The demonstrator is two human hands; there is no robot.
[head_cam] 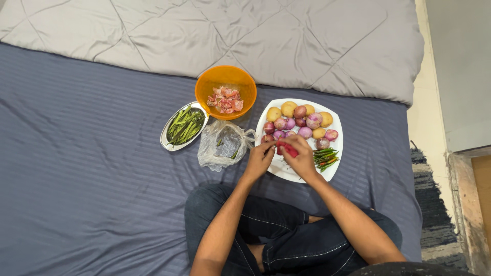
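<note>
A white plate (333, 121) lies on the blue sheet, carrying several purple onions (306, 132), yellow potatoes (288, 108) and a small heap of green chillies (326, 158). Both my hands meet over the plate's near left edge. My right hand (302, 157) grips a small red-handled tool (289, 149), likely a knife. My left hand (260, 157) pinches something small at the tool's tip, too small to make out, beside an onion (267, 138).
An orange bowl (225, 81) with pink cut pieces stands behind the plate. A steel tray (167, 139) of green beans and a crumpled clear plastic bag (221, 147) lie to the left. A grey quilt (255, 36) covers the far bed. My crossed legs (286, 235) sit near.
</note>
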